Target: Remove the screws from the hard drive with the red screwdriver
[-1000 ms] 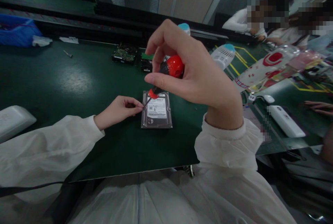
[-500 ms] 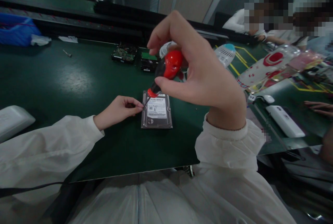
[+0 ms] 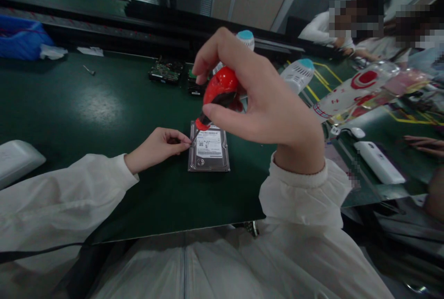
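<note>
A silver hard drive (image 3: 208,150) with a white label lies flat on the green table. Above it, my right hand (image 3: 253,90) grips the red and black handle of a screwdriver (image 3: 222,84). The thin shaft slants down to the drive's left edge. There, my left hand (image 3: 163,144) has thumb and index finger pinched together around the shaft's tip, touching the drive's edge. The fingertips hide exactly where the tip meets the drive.
Two circuit-board drives, one (image 3: 165,70) fully visible, sit at the back. A blue bin (image 3: 24,37) stands far left, near a small metal piece (image 3: 89,71). White-and-blue containers (image 3: 297,74) and a bottle (image 3: 360,86) stand right. A co-worker's hand (image 3: 425,144) rests at the right edge.
The screwdriver handle has turned in my right hand, which has shifted slightly down and left. My left hand and the hard drive have stayed in place.
</note>
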Motion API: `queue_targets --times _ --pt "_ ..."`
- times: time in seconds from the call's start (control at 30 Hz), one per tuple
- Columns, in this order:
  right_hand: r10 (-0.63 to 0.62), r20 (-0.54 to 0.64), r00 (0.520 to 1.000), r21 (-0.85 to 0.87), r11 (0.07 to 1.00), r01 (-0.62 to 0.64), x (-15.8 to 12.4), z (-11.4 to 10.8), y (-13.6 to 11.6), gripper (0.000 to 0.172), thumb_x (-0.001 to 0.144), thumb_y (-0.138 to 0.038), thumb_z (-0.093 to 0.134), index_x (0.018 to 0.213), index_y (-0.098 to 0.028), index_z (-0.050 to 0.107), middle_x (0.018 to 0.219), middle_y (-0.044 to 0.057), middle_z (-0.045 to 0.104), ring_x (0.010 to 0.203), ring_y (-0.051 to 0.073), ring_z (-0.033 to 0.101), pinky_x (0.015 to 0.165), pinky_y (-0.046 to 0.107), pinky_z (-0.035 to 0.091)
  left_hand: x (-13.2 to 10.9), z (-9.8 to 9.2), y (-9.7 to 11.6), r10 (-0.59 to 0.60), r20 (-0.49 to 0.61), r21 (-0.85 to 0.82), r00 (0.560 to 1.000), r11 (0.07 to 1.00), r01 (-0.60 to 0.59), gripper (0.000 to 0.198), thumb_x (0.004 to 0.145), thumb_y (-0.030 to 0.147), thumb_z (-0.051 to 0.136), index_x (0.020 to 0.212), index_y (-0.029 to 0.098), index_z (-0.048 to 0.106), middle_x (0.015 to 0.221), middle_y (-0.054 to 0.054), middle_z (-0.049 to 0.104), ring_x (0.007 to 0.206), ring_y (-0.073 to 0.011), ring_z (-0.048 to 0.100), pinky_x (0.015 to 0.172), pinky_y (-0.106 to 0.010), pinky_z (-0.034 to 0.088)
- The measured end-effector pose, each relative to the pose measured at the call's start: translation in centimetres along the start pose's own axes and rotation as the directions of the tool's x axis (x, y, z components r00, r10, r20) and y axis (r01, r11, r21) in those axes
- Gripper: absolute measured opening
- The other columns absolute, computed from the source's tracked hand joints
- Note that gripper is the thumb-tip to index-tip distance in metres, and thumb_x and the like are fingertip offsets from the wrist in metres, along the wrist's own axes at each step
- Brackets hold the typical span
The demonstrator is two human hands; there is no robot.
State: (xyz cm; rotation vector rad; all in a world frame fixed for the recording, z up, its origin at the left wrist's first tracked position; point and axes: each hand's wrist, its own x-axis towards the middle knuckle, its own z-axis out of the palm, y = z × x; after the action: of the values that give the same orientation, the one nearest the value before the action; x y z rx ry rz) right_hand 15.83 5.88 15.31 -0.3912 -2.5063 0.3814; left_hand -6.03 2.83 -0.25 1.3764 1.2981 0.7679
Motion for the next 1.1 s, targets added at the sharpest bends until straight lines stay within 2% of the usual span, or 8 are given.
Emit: queue_targets --times 0.1,0.27,0.47,0.6,0.67,0.73,0.93,1.1 --pt "0.001 -0.035 0.999 0.023 1.0 0.0 0.02 0.22 0.18 0.015 0.09 -0.025 0.058 0.101 -0.017 0.05 0.109 0.006 0.059 0.093 0.013 0.057 0.085 0.027 0.048 0.08 -0.18 -0.33 0.004 0.007 0.015 1.0 1.0 -0.005 0.027 0.072 0.04 0.08 0.088 0.017 0.078 0.082 -0.004 0.076 0.066 -0.0144 0.063 0.06 -0.027 0.05" --pt "-0.035 0.003 0.999 0.039 0.999 0.035 -0.01 0.26 0.18 0.023 0.081 -0.016 0.059 0.103 -0.013 0.052 0.108 0.008 0.057 0.097 0.014 0.056 0.085 0.027 0.047 0.13 -0.29 -0.47 0.013 0.014 0.024 1.0 1.0 -0.014 0.028 0.072 0.04 0.079 0.088 0.017 0.078 0.083 -0.004 0.076 0.065 -0.0141 0.063 0.06 -0.027 0.049" --pt "-0.054 -0.048 0.997 -0.016 0.998 0.053 0.11 0.45 0.38 0.002 0.09 -0.018 0.054 0.09 -0.016 0.054 0.095 0.002 0.061 0.084 0.01 0.053 0.082 0.025 0.048 -0.09 -0.01 0.34 -0.017 -0.012 0.029 1.0 0.999 0.017 0.028 0.068 0.04 0.079 0.084 0.017 0.078 0.079 -0.004 0.076 0.063 -0.0143 0.062 0.059 -0.026 0.048" --pt "-0.006 0.0 1.0 -0.053 0.999 0.006 0.05 0.18 0.12 0.012 0.084 -0.009 0.055 0.093 -0.017 0.054 0.101 0.002 0.061 0.089 0.01 0.054 0.086 0.025 0.049 -0.06 0.07 0.38 -0.041 -0.005 0.028 0.999 0.999 0.041 0.03 0.066 0.042 0.079 0.082 0.017 0.078 0.079 -0.004 0.076 0.063 -0.0139 0.061 0.058 -0.026 0.047" --pt "0.007 0.0 1.0 -0.069 0.998 -0.007 0.04 0.11 -0.07 0.003 0.091 -0.018 0.056 0.092 -0.017 0.054 0.1 0.003 0.061 0.089 0.01 0.054 0.088 0.026 0.05 -0.03 0.09 0.26 -0.043 -0.014 0.015 0.999 0.999 0.044 0.03 0.065 0.042 0.079 0.083 0.018 0.078 0.08 -0.003 0.076 0.063 -0.014 0.062 0.059 -0.026 0.049" --pt "0.006 -0.014 1.0 -0.068 0.998 -0.007 0.03 0.11 -0.15 0.01 0.096 -0.027 0.055 0.091 -0.018 0.053 0.099 0.002 0.062 0.087 0.01 0.055 0.087 0.026 0.05 -0.02 0.11 0.18 -0.043 -0.025 0.009 0.999 0.999 0.043 0.029 0.065 0.042 0.079 0.083 0.019 0.078 0.082 -0.003 0.077 0.065 -0.0144 0.063 0.061 -0.027 0.05" --pt "-0.002 -0.001 1.0 -0.034 0.999 0.002 -0.11 0.1 0.04 0.02 0.08 -0.006 0.058 0.095 -0.017 0.051 0.103 0.001 0.058 0.093 0.011 0.056 0.087 0.026 0.05 0.01 0.06 0.23 -0.041 -0.017 0.014 0.999 0.999 0.041 0.027 0.064 0.042 0.08 0.079 0.02 0.079 0.082 -0.003 0.077 0.067 -0.0155 0.064 0.06 -0.027 0.05" --pt "-0.005 -0.052 0.999 -0.016 1.0 0.004 -0.13 0.3 0.16 0.01 0.092 -0.019 0.056 0.1 -0.013 0.054 0.105 0.004 0.059 0.092 0.01 0.056 0.088 0.027 0.05 0.14 -0.17 -0.28 -0.028 -0.004 0.033 1.0 0.999 0.028 0.028 0.067 0.042 0.079 0.084 0.02 0.079 0.085 -0.003 0.077 0.067 -0.0156 0.065 0.061 -0.027 0.052"
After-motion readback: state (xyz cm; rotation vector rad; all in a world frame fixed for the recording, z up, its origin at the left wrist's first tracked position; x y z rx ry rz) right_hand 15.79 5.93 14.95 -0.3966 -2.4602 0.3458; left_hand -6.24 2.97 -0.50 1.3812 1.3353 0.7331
